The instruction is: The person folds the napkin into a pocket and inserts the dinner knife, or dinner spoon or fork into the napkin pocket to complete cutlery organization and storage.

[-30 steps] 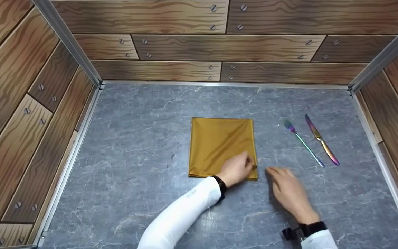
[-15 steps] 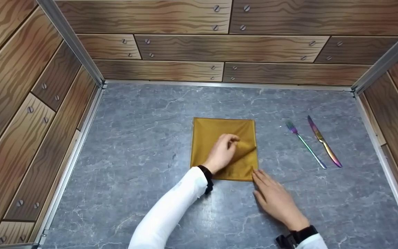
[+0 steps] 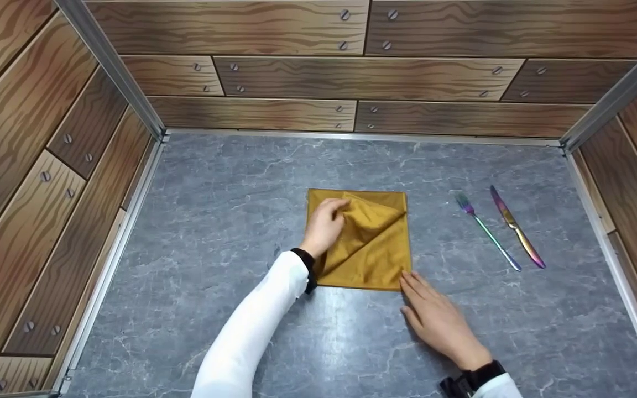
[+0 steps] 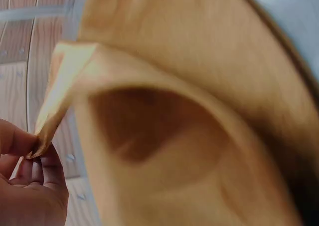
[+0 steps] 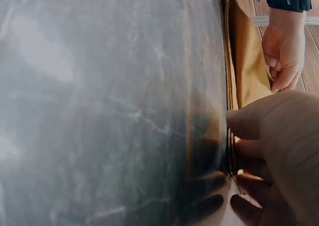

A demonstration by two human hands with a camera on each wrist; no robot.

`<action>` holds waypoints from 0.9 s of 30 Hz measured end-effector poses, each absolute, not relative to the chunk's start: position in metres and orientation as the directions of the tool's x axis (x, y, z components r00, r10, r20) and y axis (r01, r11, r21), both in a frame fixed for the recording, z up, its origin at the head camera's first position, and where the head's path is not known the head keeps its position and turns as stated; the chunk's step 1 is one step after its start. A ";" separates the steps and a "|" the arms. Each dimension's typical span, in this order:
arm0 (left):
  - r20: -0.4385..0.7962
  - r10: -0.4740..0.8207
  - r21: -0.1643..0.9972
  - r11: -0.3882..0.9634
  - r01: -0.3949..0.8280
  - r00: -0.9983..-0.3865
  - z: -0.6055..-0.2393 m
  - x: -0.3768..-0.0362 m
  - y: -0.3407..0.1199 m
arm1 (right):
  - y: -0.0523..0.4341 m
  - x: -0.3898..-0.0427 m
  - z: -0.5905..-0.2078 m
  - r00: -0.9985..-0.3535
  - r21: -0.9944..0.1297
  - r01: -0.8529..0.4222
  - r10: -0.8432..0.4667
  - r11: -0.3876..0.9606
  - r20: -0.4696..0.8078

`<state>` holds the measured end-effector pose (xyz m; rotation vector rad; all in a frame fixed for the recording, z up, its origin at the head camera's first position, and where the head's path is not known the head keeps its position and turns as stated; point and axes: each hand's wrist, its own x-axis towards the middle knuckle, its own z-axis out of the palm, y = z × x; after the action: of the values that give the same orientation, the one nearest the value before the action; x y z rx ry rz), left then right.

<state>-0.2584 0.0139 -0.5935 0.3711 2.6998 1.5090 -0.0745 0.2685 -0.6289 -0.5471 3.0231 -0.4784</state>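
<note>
The left hand (image 3: 325, 225) has its grip pinching one corner of the top layer of the gold napkin (image 3: 371, 251), lifted over the folded square in the middle of the grey table (image 3: 213, 221). The right hand (image 3: 434, 320) presses with straight fingers on the near right corner. If this pressure is too light, the lower layers could slide and the fold may become crooked; the fork (image 3: 487, 233) and knife (image 3: 516, 226) lie well apart at the right.

One mustard napkin (image 3: 376, 249), one fork (image 3: 486, 231), one knife (image 3: 516, 226) and two hands lie in view.

2 white long sleeves (image 3: 252, 337), each ending at a black wristband (image 3: 306, 264).
</note>
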 end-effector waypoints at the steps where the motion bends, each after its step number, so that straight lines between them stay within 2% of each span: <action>1: 0.091 0.208 0.848 0.497 0.186 -0.974 -0.594 -0.261 0.011 | 0.268 -0.075 -0.629 -0.935 -0.304 -0.342 -0.353 0.889 0.021; 8: 0.053 0.176 0.842 0.521 0.139 -0.983 -0.598 -0.272 -0.012 | 0.264 -0.076 -0.626 -0.933 -0.314 -0.331 -0.358 0.890 -0.030; 15: -0.014 0.202 0.732 0.670 0.127 -0.979 -0.604 -0.277 -0.029 | 0.265 -0.076 -0.626 -0.934 -0.315 -0.334 -0.357 0.888 -0.015; 20: -0.039 0.239 0.663 0.732 0.154 -0.970 -0.607 -0.281 -0.036 | 0.265 -0.077 -0.627 -0.933 -0.316 -0.339 -0.360 0.886 -0.008; 27: -0.072 0.248 0.608 0.779 0.155 -0.966 -0.607 -0.284 -0.040 | 0.264 -0.077 -0.624 -0.936 -0.334 -0.302 -0.344 0.893 -0.074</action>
<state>-0.2839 -0.0404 -0.6067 0.3218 2.8218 0.9455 -0.0774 0.2642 -0.6245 -0.5020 2.9282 -0.4845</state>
